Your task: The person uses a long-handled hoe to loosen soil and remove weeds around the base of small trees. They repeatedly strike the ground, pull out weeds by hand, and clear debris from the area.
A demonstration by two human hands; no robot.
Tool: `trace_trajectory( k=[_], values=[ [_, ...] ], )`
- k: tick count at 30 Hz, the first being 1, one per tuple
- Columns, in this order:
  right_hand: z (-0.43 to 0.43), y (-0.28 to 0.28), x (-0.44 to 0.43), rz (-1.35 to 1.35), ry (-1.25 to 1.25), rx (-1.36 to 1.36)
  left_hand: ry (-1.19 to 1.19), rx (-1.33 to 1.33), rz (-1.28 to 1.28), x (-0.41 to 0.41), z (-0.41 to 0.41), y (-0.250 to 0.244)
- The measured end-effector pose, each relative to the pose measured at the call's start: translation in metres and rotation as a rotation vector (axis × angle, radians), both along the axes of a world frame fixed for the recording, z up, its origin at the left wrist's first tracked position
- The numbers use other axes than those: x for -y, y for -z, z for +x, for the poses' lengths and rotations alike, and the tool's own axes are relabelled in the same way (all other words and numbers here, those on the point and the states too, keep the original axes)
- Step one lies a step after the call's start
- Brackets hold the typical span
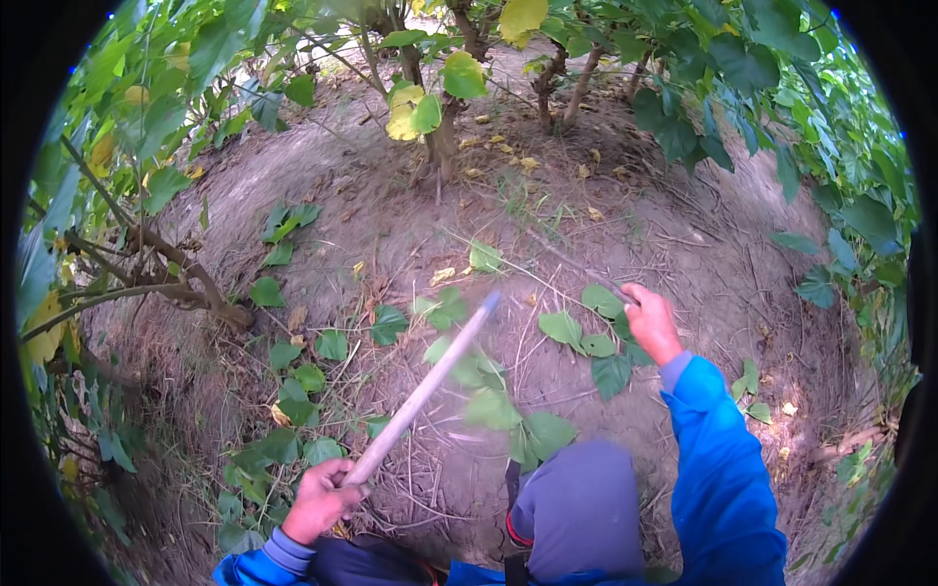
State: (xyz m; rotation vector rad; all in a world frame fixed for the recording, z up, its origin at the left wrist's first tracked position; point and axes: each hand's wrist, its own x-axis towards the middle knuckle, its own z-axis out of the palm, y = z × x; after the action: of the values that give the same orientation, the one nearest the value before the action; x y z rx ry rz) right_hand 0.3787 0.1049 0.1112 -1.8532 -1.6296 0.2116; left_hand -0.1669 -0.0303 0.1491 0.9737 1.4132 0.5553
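My left hand (322, 492), low in the view, grips the lower end of a pale wooden stick (421, 399). The stick slants up to the right, and its bluish tip is blurred above the soil. Out to the right, my right hand (651, 321) is closed around the near end of a thin brown branch (571, 261) that reaches up and left over the ground. Just below that hand, a leafy green cutting (563, 328) lies on the dirt; whether the hand also holds its stem I cannot tell. Another leafy shoot (492, 407) lies under the wooden stick, partly blurred.
A shrub trunk (442, 143) rises ahead, with more stems (548, 91) beside it. At left a branching woody stump (209, 293) leans out. Dense foliage (872, 212) hangs at right. Cut leafy shoots (282, 443) litter the ground near my left hand. My bent knee (590, 505) is below.
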Motion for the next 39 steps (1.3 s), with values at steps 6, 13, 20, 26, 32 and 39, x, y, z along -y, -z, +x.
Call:
trace_trajectory(
  k=[6, 13, 20, 26, 32, 39],
  values=[
    [-0.005, 0.025, -0.07, -0.194, 0.131, 0.053, 0.089, 0.232, 0.129, -0.089, 0.078, 0.005],
    [0.004, 0.056, -0.096, -0.179, 0.089, 0.124, 0.161, 0.29, 0.28, -0.211, 0.174, 0.019],
    [0.005, 0.066, -0.108, -0.146, 0.038, 0.065, 0.122, 0.279, 0.229, -0.308, 0.231, 0.09],
    [0.009, 0.07, -0.118, -0.266, 0.064, -0.078, -0.01, 0.217, 0.106, -0.275, 0.154, 0.142],
    [0.004, 0.071, -0.113, -0.225, 0.039, -0.156, -0.053, 0.014, -0.028, -0.128, -0.007, 0.09],
    [-0.021, 0.087, -0.096, -0.265, -0.107, -0.203, -0.306, -0.259, -0.166, 0.08, -0.154, 0.01]
  ],
)
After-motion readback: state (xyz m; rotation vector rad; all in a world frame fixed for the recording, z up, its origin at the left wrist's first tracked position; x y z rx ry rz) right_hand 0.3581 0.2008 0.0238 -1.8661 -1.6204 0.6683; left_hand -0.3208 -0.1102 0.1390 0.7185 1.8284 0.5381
